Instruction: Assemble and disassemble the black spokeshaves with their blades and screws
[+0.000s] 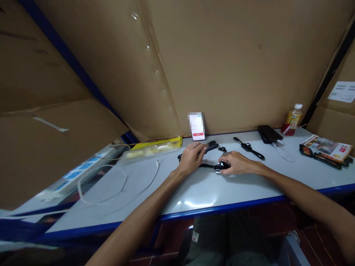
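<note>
My right hand (235,162) is closed round the shiny middle of a black spokeshave (207,166), low over the white tabletop (172,192). One handle of it points left, toward my left hand (191,157). That hand's fingers are bent and close together over more black handles (212,144); a black end also shows at its left, and what its fingers grip is hidden. Just beyond my right hand lies a small black part (222,149). Another black spokeshave (249,148) rests farther right, apart from both hands.
A lit phone (197,127) leans on the cardboard wall (235,66). At the back right are a dark phone (270,133) with a white cable, a drink bottle (292,121) and printed packets (325,149). Leftward lie a yellow-edged plastic pack (155,146), a white cable (151,181) and a power strip (77,173).
</note>
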`<state>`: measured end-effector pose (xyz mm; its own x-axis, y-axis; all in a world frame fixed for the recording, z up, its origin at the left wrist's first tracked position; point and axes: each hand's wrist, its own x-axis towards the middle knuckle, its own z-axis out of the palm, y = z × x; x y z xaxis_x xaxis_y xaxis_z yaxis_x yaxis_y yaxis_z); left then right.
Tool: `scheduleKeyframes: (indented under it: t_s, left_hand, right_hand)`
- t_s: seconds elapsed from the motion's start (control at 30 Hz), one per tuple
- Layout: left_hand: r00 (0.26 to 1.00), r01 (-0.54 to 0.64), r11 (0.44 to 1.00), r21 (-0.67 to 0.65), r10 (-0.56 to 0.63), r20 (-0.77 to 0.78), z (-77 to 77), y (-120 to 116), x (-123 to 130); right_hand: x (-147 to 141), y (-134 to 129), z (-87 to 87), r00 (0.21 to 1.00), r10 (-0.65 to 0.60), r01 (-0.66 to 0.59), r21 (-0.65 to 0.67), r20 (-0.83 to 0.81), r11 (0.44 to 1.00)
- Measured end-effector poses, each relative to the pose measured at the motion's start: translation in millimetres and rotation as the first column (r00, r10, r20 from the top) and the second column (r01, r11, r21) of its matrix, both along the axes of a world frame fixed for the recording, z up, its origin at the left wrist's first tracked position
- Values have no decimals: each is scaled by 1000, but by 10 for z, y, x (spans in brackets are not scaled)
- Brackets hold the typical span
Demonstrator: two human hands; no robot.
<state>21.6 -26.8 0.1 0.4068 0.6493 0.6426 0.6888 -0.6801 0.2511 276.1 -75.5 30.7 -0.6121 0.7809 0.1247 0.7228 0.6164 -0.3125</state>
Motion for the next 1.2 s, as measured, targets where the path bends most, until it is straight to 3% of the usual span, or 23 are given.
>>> scheduleKeyframes:
  t_s: [0.27,0.37,0.57,0.9,1.03,1.2]
  left_hand:
    - [982,95,990,-104,-111,-155,-39,-43,53]
    - [969,108,986,-125,-132,-211,-50,-50,45]
    - [926,127,981,-146,-170,-338,-66,-80,62]
    - [890,114,976,-188,-184,-416,-29,-135,111]
    - [895,118,975,-189,-187,-405,-17,-135,106]
    - [899,120,973,-199,-192,-393,-3,-141,113]
  right_hand:
    - [-43,-66,39,992,109,-109,-5,64,994]
    - [76,31,86,999,-8,8,-11,43,1000]
    - [326,216,128,961,-193,186,52,198,981]
    - [507,374,233,890,-455,444,192,18,875]
    - [574,408,209,859,-509,489,207,55,847]
    - [588,469,66,888,-446,428,149,116,891]
